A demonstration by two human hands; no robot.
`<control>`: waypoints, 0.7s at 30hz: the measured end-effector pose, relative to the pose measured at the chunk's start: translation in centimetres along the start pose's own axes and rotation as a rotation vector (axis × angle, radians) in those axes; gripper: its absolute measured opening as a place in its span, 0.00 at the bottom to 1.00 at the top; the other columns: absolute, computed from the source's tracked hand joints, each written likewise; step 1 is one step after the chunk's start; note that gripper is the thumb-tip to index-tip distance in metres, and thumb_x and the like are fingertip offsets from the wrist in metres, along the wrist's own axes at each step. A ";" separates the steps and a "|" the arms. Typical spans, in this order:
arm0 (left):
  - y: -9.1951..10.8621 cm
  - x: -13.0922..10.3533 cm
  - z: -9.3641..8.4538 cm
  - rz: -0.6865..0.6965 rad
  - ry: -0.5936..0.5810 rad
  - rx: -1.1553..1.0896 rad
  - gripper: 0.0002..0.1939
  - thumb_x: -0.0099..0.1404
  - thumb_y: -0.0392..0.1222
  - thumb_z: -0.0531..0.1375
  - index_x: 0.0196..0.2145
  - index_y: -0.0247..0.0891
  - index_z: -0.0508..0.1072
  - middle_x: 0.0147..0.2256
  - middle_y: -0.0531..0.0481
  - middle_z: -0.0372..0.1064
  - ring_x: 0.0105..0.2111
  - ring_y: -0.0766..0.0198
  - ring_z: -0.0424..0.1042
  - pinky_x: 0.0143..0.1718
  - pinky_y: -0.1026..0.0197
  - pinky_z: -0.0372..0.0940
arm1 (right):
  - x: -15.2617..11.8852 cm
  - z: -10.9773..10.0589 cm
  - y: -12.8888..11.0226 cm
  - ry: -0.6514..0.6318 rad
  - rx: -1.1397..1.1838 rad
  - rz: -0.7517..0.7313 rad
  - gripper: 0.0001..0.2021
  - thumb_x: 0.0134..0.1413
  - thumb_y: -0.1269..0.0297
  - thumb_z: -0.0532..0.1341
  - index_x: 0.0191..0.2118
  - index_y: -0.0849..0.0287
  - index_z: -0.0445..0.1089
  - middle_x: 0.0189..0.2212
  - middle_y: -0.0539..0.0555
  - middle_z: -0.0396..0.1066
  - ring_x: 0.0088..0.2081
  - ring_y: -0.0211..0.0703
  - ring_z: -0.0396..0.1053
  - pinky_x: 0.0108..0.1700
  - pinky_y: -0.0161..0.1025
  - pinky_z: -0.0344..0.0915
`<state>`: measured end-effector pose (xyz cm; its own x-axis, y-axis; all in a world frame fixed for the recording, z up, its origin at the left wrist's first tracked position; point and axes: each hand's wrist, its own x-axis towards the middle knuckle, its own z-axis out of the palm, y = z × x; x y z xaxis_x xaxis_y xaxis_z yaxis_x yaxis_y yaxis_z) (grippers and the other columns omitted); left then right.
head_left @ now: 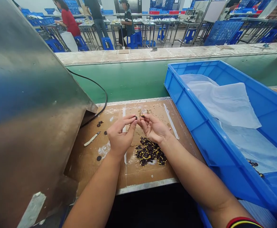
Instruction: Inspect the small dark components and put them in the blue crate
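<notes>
Over the middle of the cardboard-covered work surface (133,175), my left hand (120,135) pinches a small dark disc (136,117) between thumb and fingertips. Close beside it, my right hand (156,129) is closed on a small black-and-yellow piece (142,116), partly hidden by the fingers. Below the right hand lies a pile of small black-and-yellow pieces (150,152). To the left of my left hand are a white-handled craft knife (92,139) and several loose dark discs, one of them a flat dark disc (99,158).
A large blue crate (188,101) with white sheets (233,101) stands on the right. On the left rises a metal housing (34,104), with a black cable (105,91) curving beside it. A green conveyor belt (129,77) runs behind; people sit and stand at far tables.
</notes>
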<state>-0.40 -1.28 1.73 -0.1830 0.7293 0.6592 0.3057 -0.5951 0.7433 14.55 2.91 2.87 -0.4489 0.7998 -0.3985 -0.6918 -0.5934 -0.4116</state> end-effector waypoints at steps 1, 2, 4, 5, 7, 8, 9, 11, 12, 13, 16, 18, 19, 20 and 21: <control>0.1 0.0 0.0 -0.006 0.008 -0.003 0.07 0.63 0.36 0.67 0.40 0.41 0.81 0.44 0.45 0.78 0.46 0.56 0.77 0.54 0.48 0.71 | 0.0 0.0 0.0 -0.006 -0.010 -0.011 0.03 0.52 0.71 0.69 0.29 0.62 0.75 0.25 0.51 0.78 0.33 0.38 0.81 0.31 0.23 0.77; 0.2 0.0 0.0 -0.007 0.013 -0.003 0.07 0.63 0.36 0.67 0.40 0.42 0.81 0.44 0.45 0.78 0.45 0.56 0.77 0.53 0.48 0.71 | 0.0 -0.1 0.1 -0.014 -0.022 -0.024 0.03 0.51 0.71 0.69 0.29 0.61 0.75 0.25 0.51 0.78 0.33 0.39 0.81 0.30 0.23 0.77; 0.4 0.0 0.0 0.005 0.015 0.008 0.07 0.63 0.36 0.67 0.40 0.41 0.81 0.43 0.45 0.78 0.45 0.56 0.77 0.53 0.49 0.71 | 0.1 -0.2 0.1 -0.033 -0.059 -0.049 0.03 0.50 0.70 0.70 0.30 0.61 0.76 0.25 0.51 0.78 0.34 0.40 0.81 0.30 0.24 0.77; 0.4 0.0 0.0 0.016 0.012 0.015 0.08 0.63 0.35 0.67 0.40 0.41 0.81 0.43 0.45 0.78 0.44 0.56 0.77 0.52 0.49 0.71 | 0.1 -0.3 0.1 -0.045 -0.082 -0.063 0.04 0.49 0.69 0.71 0.30 0.61 0.76 0.25 0.51 0.78 0.35 0.40 0.81 0.30 0.24 0.78; 0.5 0.0 -0.1 0.032 -0.001 0.027 0.10 0.63 0.34 0.67 0.42 0.42 0.81 0.43 0.45 0.78 0.45 0.57 0.77 0.52 0.49 0.71 | 0.0 -0.4 0.2 -0.069 -0.131 -0.090 0.06 0.48 0.68 0.72 0.30 0.60 0.75 0.26 0.52 0.78 0.36 0.41 0.81 0.30 0.25 0.78; 0.5 0.1 -0.1 0.041 -0.006 0.033 0.11 0.63 0.34 0.66 0.43 0.42 0.80 0.43 0.46 0.78 0.45 0.57 0.77 0.52 0.49 0.71 | 0.0 -0.5 0.2 -0.075 -0.152 -0.103 0.06 0.47 0.67 0.72 0.30 0.60 0.75 0.26 0.52 0.78 0.36 0.41 0.81 0.31 0.26 0.78; 0.5 0.1 -0.2 0.050 -0.010 0.040 0.11 0.63 0.33 0.66 0.44 0.42 0.80 0.43 0.46 0.78 0.44 0.57 0.77 0.52 0.49 0.71 | 0.1 -0.6 0.2 -0.077 -0.169 -0.113 0.06 0.47 0.66 0.72 0.30 0.60 0.75 0.26 0.52 0.78 0.36 0.42 0.81 0.31 0.26 0.78; 0.5 0.2 -0.4 0.077 -0.019 0.060 0.12 0.63 0.33 0.66 0.44 0.42 0.80 0.43 0.46 0.78 0.44 0.57 0.77 0.51 0.50 0.71 | 0.1 -0.7 0.1 -0.070 -0.201 -0.128 0.06 0.47 0.65 0.72 0.31 0.59 0.75 0.27 0.52 0.78 0.38 0.43 0.81 0.33 0.29 0.79; 0.5 0.3 -0.5 0.092 -0.029 0.071 0.12 0.63 0.32 0.66 0.44 0.42 0.81 0.43 0.46 0.78 0.44 0.57 0.77 0.51 0.50 0.71 | 0.1 -0.7 0.1 -0.064 -0.222 -0.134 0.07 0.47 0.65 0.72 0.31 0.59 0.75 0.27 0.53 0.78 0.39 0.44 0.81 0.34 0.30 0.80; 0.5 0.4 -0.6 0.103 -0.043 0.079 0.11 0.62 0.32 0.67 0.42 0.41 0.81 0.43 0.46 0.78 0.44 0.57 0.77 0.50 0.51 0.71 | 0.1 -0.7 0.1 -0.057 -0.245 -0.142 0.08 0.47 0.64 0.72 0.31 0.59 0.75 0.28 0.53 0.79 0.40 0.45 0.81 0.36 0.31 0.80; 0.4 0.8 -0.8 -0.018 -0.052 0.017 0.06 0.61 0.35 0.68 0.38 0.39 0.82 0.41 0.44 0.79 0.42 0.57 0.78 0.50 0.52 0.72 | 0.0 -0.7 0.0 -0.044 -0.301 -0.193 0.11 0.46 0.61 0.73 0.34 0.57 0.75 0.30 0.53 0.79 0.44 0.46 0.80 0.40 0.33 0.80; 0.2 1.0 -0.7 -0.273 0.008 -0.192 0.06 0.61 0.40 0.70 0.35 0.37 0.82 0.38 0.43 0.79 0.39 0.59 0.79 0.46 0.55 0.73 | -0.2 -0.4 0.2 -0.051 -0.327 -0.248 0.13 0.47 0.58 0.74 0.37 0.56 0.75 0.33 0.52 0.80 0.45 0.45 0.80 0.40 0.34 0.79; 0.0 1.1 -0.5 -0.425 0.046 -0.345 0.08 0.59 0.43 0.71 0.34 0.37 0.81 0.37 0.43 0.79 0.37 0.60 0.79 0.44 0.57 0.74 | -0.3 -0.3 0.3 -0.055 -0.348 -0.281 0.14 0.47 0.56 0.74 0.37 0.55 0.75 0.33 0.52 0.80 0.44 0.44 0.80 0.40 0.34 0.78; -0.2 1.2 -0.4 -0.569 0.081 -0.503 0.10 0.57 0.45 0.73 0.33 0.37 0.81 0.37 0.43 0.79 0.36 0.62 0.79 0.42 0.60 0.74 | -0.5 -0.1 0.5 -0.056 -0.376 -0.318 0.14 0.48 0.55 0.74 0.37 0.54 0.75 0.33 0.51 0.80 0.43 0.44 0.80 0.39 0.34 0.78; -0.4 1.2 -0.3 -0.689 0.109 -0.644 0.12 0.54 0.45 0.74 0.33 0.36 0.81 0.36 0.44 0.79 0.35 0.64 0.78 0.41 0.62 0.74 | -0.7 0.0 0.7 -0.055 -0.412 -0.364 0.14 0.49 0.54 0.73 0.36 0.54 0.75 0.33 0.51 0.80 0.42 0.43 0.80 0.38 0.34 0.77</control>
<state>-1.03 -0.25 2.27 -0.2270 0.9733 0.0352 -0.4701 -0.1411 0.8713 14.37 1.96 2.90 -0.2581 0.9571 -0.1319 -0.5345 -0.2551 -0.8057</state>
